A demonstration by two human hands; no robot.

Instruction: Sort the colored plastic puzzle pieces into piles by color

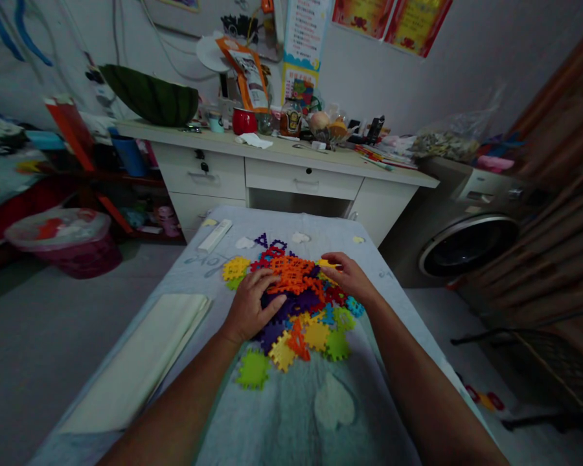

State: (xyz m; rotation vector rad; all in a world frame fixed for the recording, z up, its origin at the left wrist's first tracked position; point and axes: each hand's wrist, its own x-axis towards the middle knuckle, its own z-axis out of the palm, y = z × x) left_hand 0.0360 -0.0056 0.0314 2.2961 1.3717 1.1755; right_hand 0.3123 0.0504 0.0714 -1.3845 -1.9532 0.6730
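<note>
A heap of colourful plastic interlocking tiles with toothed edges lies on the cloth-covered table. On top is an orange joined tile piece (294,274), with purple tiles (304,301) just below it. My left hand (253,303) rests at the heap's left side, fingers apart, fingertips touching the orange piece's edge. At the right side, my right hand (352,277) has its thumb and fingers apart beside a small purple tile and a yellow tile (328,264). Nearer me lie a yellow tile (317,336), an orange tile (298,340) and a green tile (252,369).
A folded cream cloth (140,362) and a white oblong object (215,236) lie on the table's left. Behind stands a white desk (301,178) bearing a cut watermelon (150,96) and jars. A washing machine (471,220) is at right, a pink basket (72,249) at left.
</note>
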